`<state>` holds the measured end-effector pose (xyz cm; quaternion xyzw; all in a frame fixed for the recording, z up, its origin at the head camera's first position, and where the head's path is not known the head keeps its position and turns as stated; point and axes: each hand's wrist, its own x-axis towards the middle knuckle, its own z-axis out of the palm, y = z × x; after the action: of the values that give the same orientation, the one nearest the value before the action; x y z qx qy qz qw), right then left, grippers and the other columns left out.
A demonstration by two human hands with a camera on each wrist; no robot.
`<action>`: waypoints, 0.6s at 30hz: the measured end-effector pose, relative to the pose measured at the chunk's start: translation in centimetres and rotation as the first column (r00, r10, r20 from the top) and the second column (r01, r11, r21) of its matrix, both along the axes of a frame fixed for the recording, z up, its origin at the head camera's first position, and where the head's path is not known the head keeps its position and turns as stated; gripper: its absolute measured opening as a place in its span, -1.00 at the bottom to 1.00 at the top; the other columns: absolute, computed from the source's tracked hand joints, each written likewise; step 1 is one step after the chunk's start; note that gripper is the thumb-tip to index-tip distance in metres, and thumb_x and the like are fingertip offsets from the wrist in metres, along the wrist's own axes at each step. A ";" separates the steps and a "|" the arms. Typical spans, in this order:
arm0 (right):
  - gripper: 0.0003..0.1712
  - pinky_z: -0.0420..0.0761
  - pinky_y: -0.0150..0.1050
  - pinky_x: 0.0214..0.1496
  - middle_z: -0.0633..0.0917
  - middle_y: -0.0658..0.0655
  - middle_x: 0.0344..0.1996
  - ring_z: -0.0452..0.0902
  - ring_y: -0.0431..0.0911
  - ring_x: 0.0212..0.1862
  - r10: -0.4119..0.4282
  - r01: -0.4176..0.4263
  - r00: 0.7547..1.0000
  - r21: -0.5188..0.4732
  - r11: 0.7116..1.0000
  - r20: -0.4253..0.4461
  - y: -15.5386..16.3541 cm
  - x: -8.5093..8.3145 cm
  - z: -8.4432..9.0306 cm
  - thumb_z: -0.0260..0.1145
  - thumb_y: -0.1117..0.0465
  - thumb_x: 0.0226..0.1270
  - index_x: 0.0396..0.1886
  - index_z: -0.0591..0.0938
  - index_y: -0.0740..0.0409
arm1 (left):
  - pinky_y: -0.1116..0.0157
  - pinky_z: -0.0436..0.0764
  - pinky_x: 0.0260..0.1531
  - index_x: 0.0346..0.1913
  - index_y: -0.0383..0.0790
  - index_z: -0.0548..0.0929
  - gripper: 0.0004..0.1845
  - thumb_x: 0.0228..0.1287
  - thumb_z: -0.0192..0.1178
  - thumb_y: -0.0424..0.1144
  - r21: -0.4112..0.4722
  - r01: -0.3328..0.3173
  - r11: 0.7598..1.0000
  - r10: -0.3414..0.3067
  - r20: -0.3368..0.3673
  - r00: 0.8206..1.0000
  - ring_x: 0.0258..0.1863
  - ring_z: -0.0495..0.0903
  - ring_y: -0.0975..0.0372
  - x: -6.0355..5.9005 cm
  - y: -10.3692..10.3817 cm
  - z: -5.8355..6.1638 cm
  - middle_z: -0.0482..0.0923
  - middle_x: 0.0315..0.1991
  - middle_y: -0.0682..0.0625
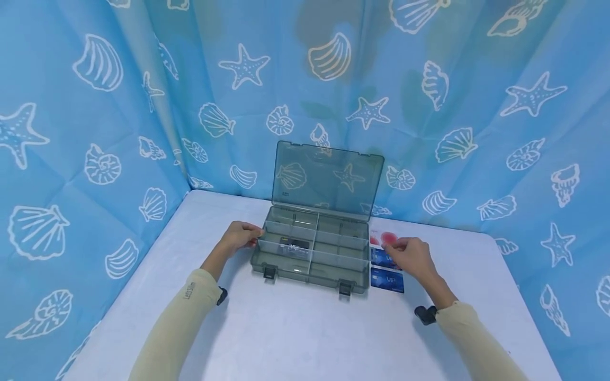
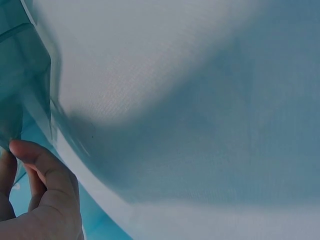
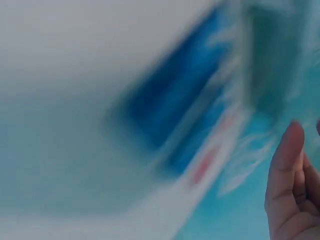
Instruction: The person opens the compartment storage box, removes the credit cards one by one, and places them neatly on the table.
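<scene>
Head view, item one: smoke-grey compartment box (image 1: 312, 248), near the middle of the white table (image 1: 295, 328), lid (image 1: 328, 177) propped open against the far shell-print curtain (image 1: 95, 106); one dark card (image 1: 294, 247) lies in a near-left compartment; other compartments look bare, though I cannot be sure through the tinted dividers.

Item two: left hand (image 1: 240, 238), fingers curled against the box's left wall; left wrist view shows fingertips (image 2: 30, 150) touching the tinted corner (image 2: 25, 75); I read it as a light steadying hold, not a firm clamp.

Item three: right hand (image 1: 412, 255), hovering over the row of cards just right of the box; fingers partly curled, and whether they pinch the pink card (image 1: 381, 238) I cannot tell; right wrist view is smeared by motion, blue card (image 3: 170, 110) barely legible.

Item four: two blue cards (image 1: 387, 279), flat on the table, the nearer fully shown, the farther half hidden under the hand.

Risks, as I judge them: cards lie flat and edge to edge, so a fingertip may slide one instead of lifting it, or drag its neighbour along; the box is light and held on one side only, so a knock from the right hand may skew it; the upright lid could drop if the box is jolted.
</scene>
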<state>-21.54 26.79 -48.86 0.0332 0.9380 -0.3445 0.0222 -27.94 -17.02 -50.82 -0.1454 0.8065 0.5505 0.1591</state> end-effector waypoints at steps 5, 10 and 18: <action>-0.50 0.69 -0.06 -0.13 0.70 0.28 -0.24 0.69 0.09 -0.21 0.196 -0.207 0.978 -0.361 0.909 -0.067 -7.2 -1.6 1.9 0.19 -0.07 0.46 -0.02 0.64 0.32 | 0.32 0.64 -0.25 0.03 -0.31 0.62 -0.67 0.33 0.26 -0.16 0.002 -0.005 1.000 0.005 -0.005 1.000 -0.22 0.59 0.14 0.0 0.0 -0.3 0.58 -0.11 -0.14; -0.45 0.49 0.03 0.20 0.56 0.44 0.11 0.54 0.21 0.13 0.341 -0.203 0.932 -0.604 0.771 0.122 -14.8 -3.2 3.0 0.13 0.07 0.51 0.24 0.44 0.46 | 0.32 0.65 -0.27 0.01 -0.29 0.64 -0.69 0.32 0.28 -0.16 0.005 -0.010 1.000 0.010 -0.016 1.000 -0.25 0.59 0.14 -0.1 -0.1 -0.5 0.59 -0.14 -0.13; -0.21 0.52 0.01 0.18 0.43 0.33 0.24 0.52 0.14 0.14 0.358 -0.244 0.829 -0.296 0.923 0.430 -21.0 -6.0 4.8 0.21 -0.09 0.42 0.34 0.26 0.43 | 0.32 0.65 -0.31 -0.03 -0.32 0.66 -0.71 0.29 0.30 -0.20 0.039 -0.013 0.999 0.014 -0.027 1.000 -0.32 0.60 0.17 0.0 -0.3 -0.3 0.60 -0.21 -0.14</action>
<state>-27.52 5.84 -44.09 -0.0351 0.8506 -0.4233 0.3101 -27.96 -17.30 -51.08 -0.1402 0.7968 0.5689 0.1474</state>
